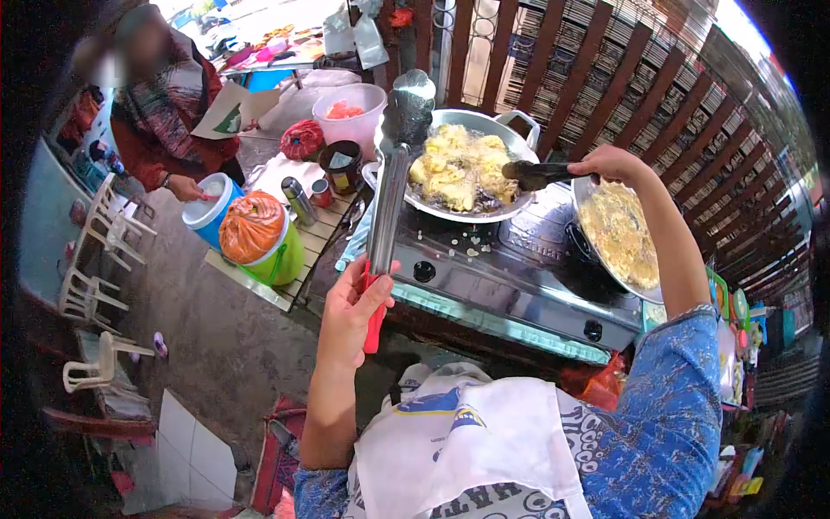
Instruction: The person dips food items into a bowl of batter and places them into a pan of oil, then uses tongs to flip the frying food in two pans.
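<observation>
My left hand [361, 298] is wrapped round the red handle of metal tongs [393, 195], which point upward with their scalloped head high in view. Held in my right hand [614, 164] is a black utensil that looks like tongs [545, 175]. Its dark end reaches over the right side of a wide pan [467, 214], right beside yellow battered pieces [458, 164] frying in bubbling oil. Under my right forearm a second pan [577, 195] is filled with pale golden frying food [618, 229]. Both pans sit on a black gas stove [519, 268].
Left of the stove, a slatted table [324, 233] bears a green bucket [281, 259] with an orange bag, a blue container [207, 229], a flask [298, 201] and a pink tub [350, 108]. A person [173, 112] reaches to the blue container. Wooden slats [596, 69] stand behind the stove.
</observation>
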The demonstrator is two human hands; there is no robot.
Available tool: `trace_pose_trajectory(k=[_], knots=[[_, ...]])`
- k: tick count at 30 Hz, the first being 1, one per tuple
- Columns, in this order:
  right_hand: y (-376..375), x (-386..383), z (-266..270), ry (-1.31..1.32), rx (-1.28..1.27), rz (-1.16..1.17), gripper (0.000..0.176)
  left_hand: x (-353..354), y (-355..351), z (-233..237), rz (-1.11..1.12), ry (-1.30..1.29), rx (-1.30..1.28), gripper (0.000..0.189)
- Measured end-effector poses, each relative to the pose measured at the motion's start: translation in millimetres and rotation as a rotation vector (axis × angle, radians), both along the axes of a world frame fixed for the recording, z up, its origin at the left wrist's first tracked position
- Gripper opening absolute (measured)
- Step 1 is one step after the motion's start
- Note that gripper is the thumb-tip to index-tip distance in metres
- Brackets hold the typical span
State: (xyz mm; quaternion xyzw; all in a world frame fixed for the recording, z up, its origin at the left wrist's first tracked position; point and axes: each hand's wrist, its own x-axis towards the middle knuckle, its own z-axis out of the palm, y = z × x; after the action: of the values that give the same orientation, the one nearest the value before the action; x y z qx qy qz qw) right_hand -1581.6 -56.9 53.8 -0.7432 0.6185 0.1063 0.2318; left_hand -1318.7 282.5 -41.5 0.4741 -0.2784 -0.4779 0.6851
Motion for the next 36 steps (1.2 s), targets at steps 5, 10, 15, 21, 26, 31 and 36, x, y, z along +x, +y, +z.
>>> trace_pose_trajectory(k=[5,10,15,21,26,31,36], knots=[[52.0,6.3,-0.2,0.06,-0.536,0.408,0.047,3.2,6.6,2.3,0.017,0.001,0.017,0.043],[124.2,47.6,-38.8,0.075,-0.648,0.527,0.051,11.3,0.3,5.4,-0.001,0.001,0.005,0.041],[145.1,80.1,-79.3,0.059,-0.822,0.516,0.037,34.5,-5.1,10.8,-0.067,-0.017,-0.01,0.041],[159.0,81.3,-83.3,0.096,-0.794,0.445,0.036,80.7,-4.2,11.4,-0.108,-0.031,-0.018,0.041],[164.7,68.7,-67.2,0.105,-0.786,0.369,0.046,106.5,-12.2,11.2,-0.16,-0.014,-0.019,0.042],[172.3,85.0,-70.9,0.192,-0.863,0.428,0.048,119.0,-23.5,10.6,-0.264,0.02,-0.044,0.041],[167.8,119.2,-88.0,0.384,-0.889,0.451,0.04,130.8,-31.5,8.2,-0.32,0.022,-0.041,0.04]])
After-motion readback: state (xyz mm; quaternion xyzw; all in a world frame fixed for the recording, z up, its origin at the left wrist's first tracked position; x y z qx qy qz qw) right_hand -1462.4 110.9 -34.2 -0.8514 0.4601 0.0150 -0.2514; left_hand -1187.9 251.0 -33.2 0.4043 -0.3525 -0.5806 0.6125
